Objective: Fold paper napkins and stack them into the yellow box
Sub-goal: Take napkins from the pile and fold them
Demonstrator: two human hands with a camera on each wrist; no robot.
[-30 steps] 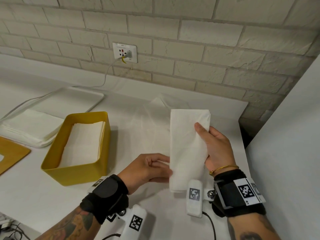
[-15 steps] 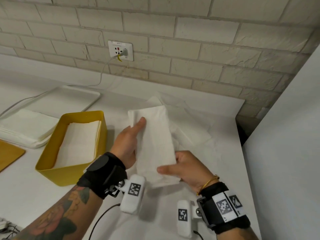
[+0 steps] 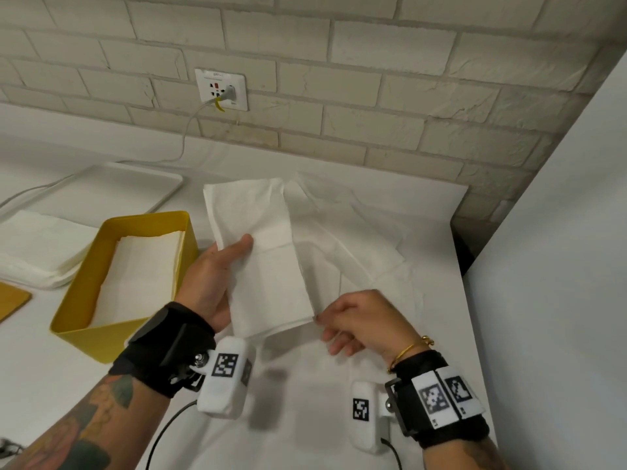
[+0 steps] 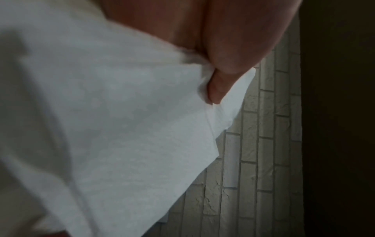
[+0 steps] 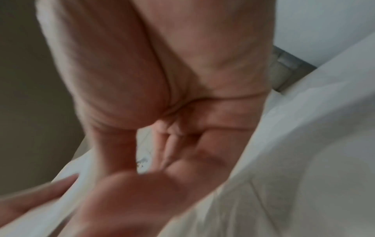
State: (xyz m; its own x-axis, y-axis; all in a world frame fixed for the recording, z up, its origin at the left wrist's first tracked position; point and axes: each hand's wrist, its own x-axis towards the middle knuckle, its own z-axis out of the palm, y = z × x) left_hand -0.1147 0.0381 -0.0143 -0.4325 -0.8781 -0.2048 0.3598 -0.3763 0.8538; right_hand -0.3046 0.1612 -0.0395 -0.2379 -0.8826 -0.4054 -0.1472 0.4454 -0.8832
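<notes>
My left hand (image 3: 234,252) grips a folded white napkin (image 3: 271,276) by its left edge, thumb on top and fingers hidden beneath, just above the table. The left wrist view shows the thumb pressed on the napkin (image 4: 121,128). The right hand (image 3: 325,323) hovers at the napkin's near right corner with fingers loosely curled; the blurred right wrist view shows nothing between thumb and fingers. The yellow box (image 3: 88,337) stands left of my left hand, with folded napkins (image 3: 142,266) lying flat inside.
An unfolded napkin (image 3: 356,242) lies spread on the table under the held one. A stack of flat napkins (image 3: 34,245) and a white tray (image 3: 129,188) sit behind the box. A white panel (image 3: 543,266) borders the table's right edge. A cable (image 3: 190,130) runs from the wall socket.
The napkin passed from the right hand to the left and moved left toward the box. The right hand dropped to its near edge, then let go.
</notes>
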